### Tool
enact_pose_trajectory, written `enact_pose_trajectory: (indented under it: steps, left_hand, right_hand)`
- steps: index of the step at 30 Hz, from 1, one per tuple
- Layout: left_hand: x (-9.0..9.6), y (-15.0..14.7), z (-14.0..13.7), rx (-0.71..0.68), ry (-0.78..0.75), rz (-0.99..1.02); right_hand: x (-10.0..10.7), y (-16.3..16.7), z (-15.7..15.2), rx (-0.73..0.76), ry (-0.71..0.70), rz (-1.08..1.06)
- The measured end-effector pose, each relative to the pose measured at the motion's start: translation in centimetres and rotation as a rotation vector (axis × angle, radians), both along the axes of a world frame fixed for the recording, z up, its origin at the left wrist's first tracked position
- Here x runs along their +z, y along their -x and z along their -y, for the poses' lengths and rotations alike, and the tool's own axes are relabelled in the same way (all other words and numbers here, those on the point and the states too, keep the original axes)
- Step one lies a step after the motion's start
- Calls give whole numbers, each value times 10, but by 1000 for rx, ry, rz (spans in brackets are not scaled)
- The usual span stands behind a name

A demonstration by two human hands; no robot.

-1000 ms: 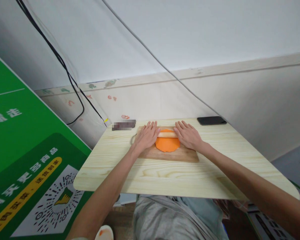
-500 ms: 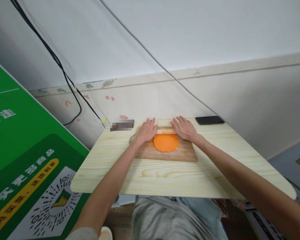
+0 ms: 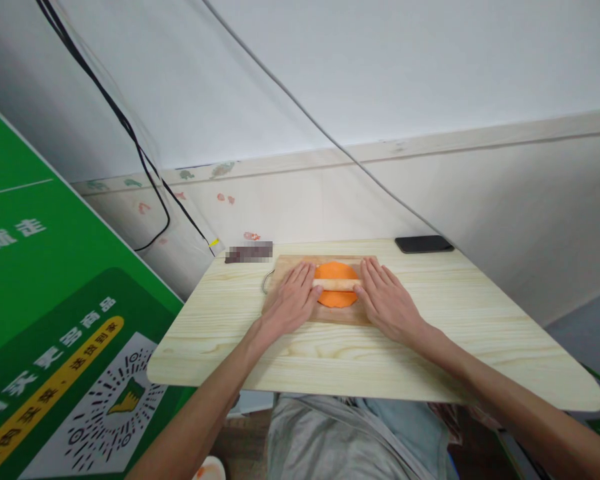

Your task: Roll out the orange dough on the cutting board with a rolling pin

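A flat, roughly round sheet of orange dough (image 3: pixel 336 299) lies on a wooden cutting board (image 3: pixel 343 319). Across the middle of the sheet rests a pale wooden rolling pin (image 3: pixel 336 285). My left hand (image 3: pixel 294 297) lies flat over the pin's left end, fingers stretched forward. Over the right end is my right hand (image 3: pixel 386 297), also flat with its fingers extended. The palms hide both ends of the pin. Orange dough shows in front of the pin and behind it.
The board lies on a light wood-grain table (image 3: pixel 300 360) against a white wall. A black phone (image 3: pixel 424 244) lies at the back right, a blurred-out dark object (image 3: pixel 249 252) at the back left. A green printed panel (image 3: pixel 40 287) stands left of the table.
Both hands have drawn back toward me with the rolling pin, from the dough's far edge to its middle. The far part of the sheet now shows behind the pin. The view has shifted slightly.
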State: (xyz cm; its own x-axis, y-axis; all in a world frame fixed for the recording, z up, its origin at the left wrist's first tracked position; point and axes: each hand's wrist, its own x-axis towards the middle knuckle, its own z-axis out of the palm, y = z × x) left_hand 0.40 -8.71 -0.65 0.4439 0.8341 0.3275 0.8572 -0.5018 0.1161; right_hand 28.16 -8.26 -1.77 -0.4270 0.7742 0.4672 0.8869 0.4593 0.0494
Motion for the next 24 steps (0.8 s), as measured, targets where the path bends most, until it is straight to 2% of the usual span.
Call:
enact_pose_trajectory:
  steps: [4, 7, 11, 14, 18, 24]
  left_hand:
    - [9, -7, -44, 54, 111, -17]
    - [15, -12, -77, 123, 260, -20]
    - [18, -13, -99, 129, 302, -67]
    - [15, -11, -95, 101, 238, -97]
    - [10, -7, -78, 14, 119, -138]
    - [8, -9, -53, -43, -12, -135]
  right_hand:
    - [17, 6, -41, -52, 90, 55]
    - [35, 13, -72, -81, 149, 127]
    - [47, 16, -96, -66, 210, 211]
    - [42, 13, -96, -49, 183, 214]
    - [32, 8, -78, 28, 155, 177]
    - [35, 14, -37, -65, 217, 47]
